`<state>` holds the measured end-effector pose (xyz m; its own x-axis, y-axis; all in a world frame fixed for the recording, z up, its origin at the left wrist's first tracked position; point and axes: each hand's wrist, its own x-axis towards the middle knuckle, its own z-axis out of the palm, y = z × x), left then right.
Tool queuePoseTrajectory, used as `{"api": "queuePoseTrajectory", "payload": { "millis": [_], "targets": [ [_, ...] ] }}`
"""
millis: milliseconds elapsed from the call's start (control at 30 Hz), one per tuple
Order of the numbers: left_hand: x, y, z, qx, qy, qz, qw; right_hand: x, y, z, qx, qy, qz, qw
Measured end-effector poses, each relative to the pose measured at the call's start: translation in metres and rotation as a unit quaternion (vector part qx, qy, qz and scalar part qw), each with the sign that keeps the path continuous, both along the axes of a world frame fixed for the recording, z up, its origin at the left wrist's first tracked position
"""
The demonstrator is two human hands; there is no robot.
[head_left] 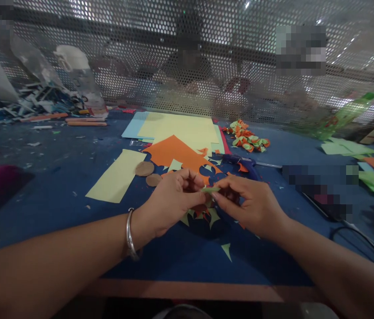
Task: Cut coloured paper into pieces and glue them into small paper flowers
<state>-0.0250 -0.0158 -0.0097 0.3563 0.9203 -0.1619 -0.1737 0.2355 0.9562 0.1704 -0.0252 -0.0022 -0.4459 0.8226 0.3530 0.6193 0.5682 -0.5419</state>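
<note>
A small piece of pale green paper (210,190) is held edge-on between my two hands. My left hand (170,201), with a silver bangle at the wrist, pinches its left end. The fingers of my right hand (248,201) pinch the right end. Beneath and around them lie green and orange paper scraps (213,217) with curved cut-outs. Just beyond is an orange sheet (175,150) with rounded bites along its edges. To the left of my left hand are two round brown discs (144,169) and a pale yellow paper strip (117,175).
A dark blue tool resembling a glue gun (236,159) lies beyond my right hand. Farther back are stacked yellow sheets (180,126) and a pile of orange-green paper pieces (248,137). A phone (321,201) with a cable lies right; a bottle (85,82) stands back left.
</note>
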Motion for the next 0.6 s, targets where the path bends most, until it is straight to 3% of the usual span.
{"api": "queuePoseTrajectory", "payload": {
  "millis": [133, 300, 600],
  "targets": [
    [-0.002, 0.002, -0.002, 0.017, 0.016, -0.006, 1.000, 0.002, 0.000, 0.003, -0.012, 0.011, 0.004, 1.000],
    [-0.005, 0.007, -0.007, 0.098, 0.071, -0.022, 0.992, 0.004, -0.001, 0.008, -0.015, 0.011, -0.001, 1.000],
    [-0.009, 0.005, -0.002, 0.191, 0.058, -0.069, 0.978, 0.005, 0.001, 0.011, -0.130, 0.104, -0.009, 0.986]
  ]
}}
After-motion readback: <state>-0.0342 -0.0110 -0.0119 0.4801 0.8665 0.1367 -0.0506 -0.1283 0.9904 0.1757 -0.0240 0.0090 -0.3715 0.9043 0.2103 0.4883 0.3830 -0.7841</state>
